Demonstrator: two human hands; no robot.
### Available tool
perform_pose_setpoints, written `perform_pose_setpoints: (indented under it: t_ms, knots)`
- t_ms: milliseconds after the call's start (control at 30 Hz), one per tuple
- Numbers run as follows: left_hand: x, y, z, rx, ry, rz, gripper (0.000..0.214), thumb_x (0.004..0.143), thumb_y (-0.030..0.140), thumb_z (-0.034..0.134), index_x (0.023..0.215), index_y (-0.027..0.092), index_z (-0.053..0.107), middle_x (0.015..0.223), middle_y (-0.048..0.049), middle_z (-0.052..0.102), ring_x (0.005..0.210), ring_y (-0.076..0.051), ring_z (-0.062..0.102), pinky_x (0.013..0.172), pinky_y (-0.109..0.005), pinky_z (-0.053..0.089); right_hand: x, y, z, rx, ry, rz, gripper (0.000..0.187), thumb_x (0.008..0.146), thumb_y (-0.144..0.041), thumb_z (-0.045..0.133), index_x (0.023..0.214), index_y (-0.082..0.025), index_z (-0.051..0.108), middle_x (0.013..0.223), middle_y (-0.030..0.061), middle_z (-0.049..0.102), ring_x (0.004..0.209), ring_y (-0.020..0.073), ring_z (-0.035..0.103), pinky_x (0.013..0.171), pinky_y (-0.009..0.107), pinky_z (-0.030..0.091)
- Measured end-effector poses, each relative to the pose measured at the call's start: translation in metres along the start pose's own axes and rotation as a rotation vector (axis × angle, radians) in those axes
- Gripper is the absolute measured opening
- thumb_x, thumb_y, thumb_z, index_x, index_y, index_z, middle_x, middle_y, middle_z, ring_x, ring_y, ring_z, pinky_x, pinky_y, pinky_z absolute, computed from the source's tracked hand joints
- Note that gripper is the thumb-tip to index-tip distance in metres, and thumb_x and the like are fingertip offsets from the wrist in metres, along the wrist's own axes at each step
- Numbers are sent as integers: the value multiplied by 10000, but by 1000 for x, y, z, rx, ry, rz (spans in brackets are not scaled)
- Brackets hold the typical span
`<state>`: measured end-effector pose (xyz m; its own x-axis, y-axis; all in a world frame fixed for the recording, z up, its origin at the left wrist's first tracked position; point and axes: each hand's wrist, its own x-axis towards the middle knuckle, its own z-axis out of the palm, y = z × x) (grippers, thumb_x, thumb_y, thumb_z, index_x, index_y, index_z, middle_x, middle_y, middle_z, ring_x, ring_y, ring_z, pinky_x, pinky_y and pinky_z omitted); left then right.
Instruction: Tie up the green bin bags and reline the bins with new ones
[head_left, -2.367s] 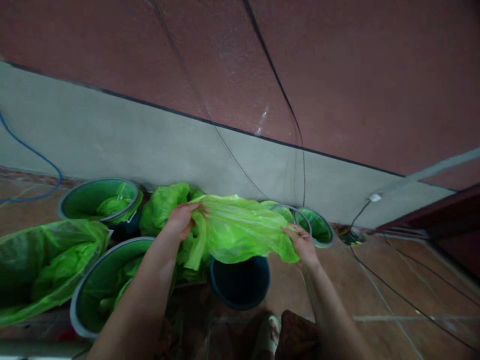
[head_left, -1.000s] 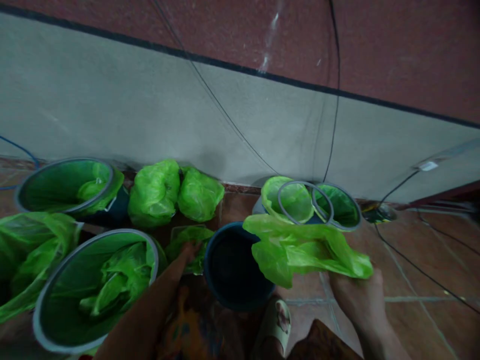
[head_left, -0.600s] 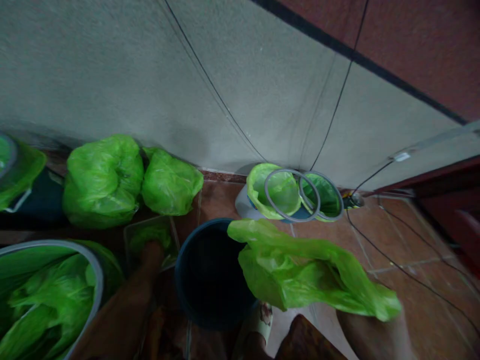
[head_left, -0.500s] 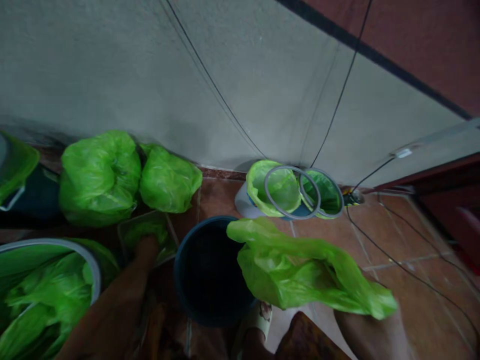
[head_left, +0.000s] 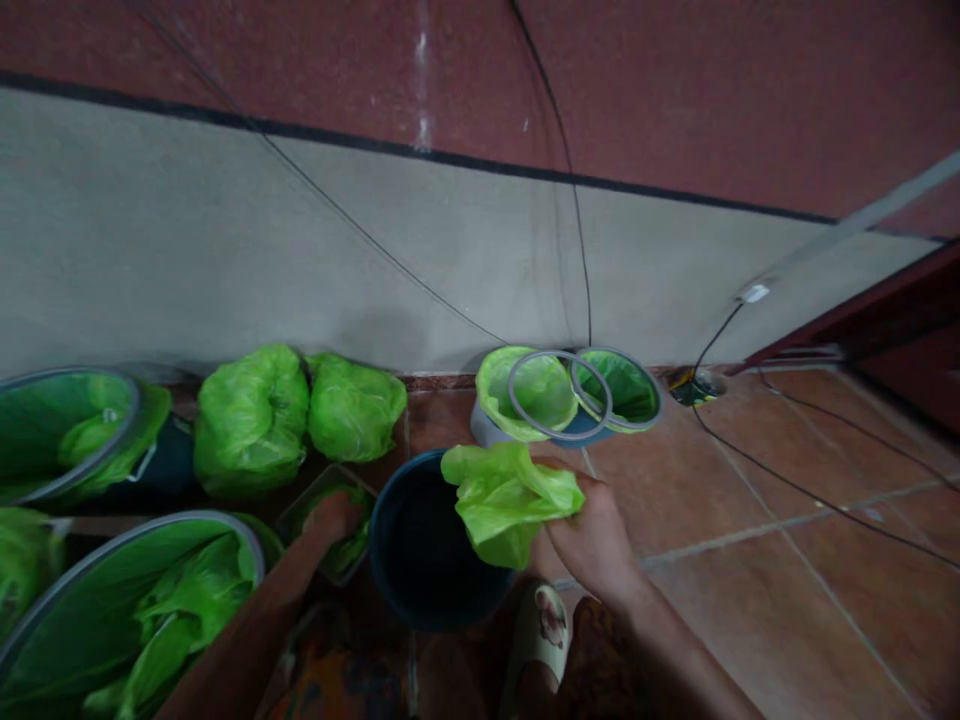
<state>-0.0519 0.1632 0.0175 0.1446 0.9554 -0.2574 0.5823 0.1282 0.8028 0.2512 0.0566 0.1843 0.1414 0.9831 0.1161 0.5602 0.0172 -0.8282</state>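
My right hand is closed on a crumpled green plastic bag. The bag hangs over the right side of a dark blue bucket, whose inside is too dark to make out. My left hand reaches down into a small rectangular container to the left of the bucket, where more green plastic lies. Its fingers point down and are hidden, so I cannot see what they grip. Both hands are apart from each other.
Two filled green bags sit against the wall. Green-lined bins stand at left. Behind the bucket are two lined bins with a loose grey ring on top. A black cable crosses the tiled floor.
My right hand has drawn the bag in from the right, and the bag is now more bunched. My left hand stays in the container. The view has tilted up.
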Motion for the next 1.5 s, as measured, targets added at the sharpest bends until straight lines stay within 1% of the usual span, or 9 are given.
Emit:
perform_pose_setpoints:
  t_ms: [67,200,367,600,800,933,1067,1267,1500]
  knots:
    - [-16,43,-17,117,-19,1,379,777,422,676,1001,116,683,899,-121,724,927,-341,678,829,-444,520,3,-3,1,12,14,-12,316,741,-81,524,950,-195,731,939,52,761,821,210,710,698,255,533]
    - [-77,156,-27,186,-147,551,672,789,440,663,1403,247,469,1419,-93,538,1280,-273,518,1061,-406,424,6,-11,4,106,-4,-24,208,750,-126,531,783,-194,725,766,20,743,696,188,677,635,246,496]
    - [-124,227,7,289,-68,740,406,798,249,623,1203,225,618,1121,-78,705,1056,-242,637,1075,-447,391,8,-13,-3,282,-60,-9,248,703,-125,542,856,-174,732,772,-10,722,682,161,631,628,232,469]
    - [-103,209,0,-303,-193,280,237,804,426,608,768,193,592,585,46,570,477,-95,483,486,-210,404,14,15,-39,271,81,43,207,761,-367,614,699,-179,676,627,-14,640,562,140,550,535,230,408]
    - [-94,193,2,-562,-87,57,446,654,603,721,700,168,634,604,17,620,545,-121,555,543,-226,446,8,21,-49,-139,350,114,232,818,-296,541,925,-188,715,836,67,713,730,204,640,727,328,498]
    - [-91,189,2,-522,-116,12,507,721,668,633,673,165,678,648,-33,677,594,-162,602,588,-269,480,-1,-7,-36,-139,215,-189,422,820,-240,572,1237,-195,613,1244,116,631,1137,236,589,995,395,450]
    - [-95,188,-4,-468,-243,27,543,819,669,507,692,177,697,635,-44,678,615,-181,614,617,-297,484,-7,-31,-12,-51,-106,-385,463,813,-234,632,1274,-216,596,1299,103,612,1239,235,526,1059,415,393]
    - [-98,191,-18,-392,-545,215,416,708,455,730,998,170,641,855,-23,690,755,-173,637,672,-270,501,0,-24,1,226,-280,-140,224,900,-321,531,898,-173,699,776,6,690,680,130,602,639,232,462]
    - [-88,186,-18,-51,-211,494,327,762,270,630,1068,188,552,1029,-42,641,921,-191,621,838,-334,503,8,-18,-6,432,-286,-8,296,866,-411,576,706,-166,619,597,-43,535,526,88,461,509,201,364]
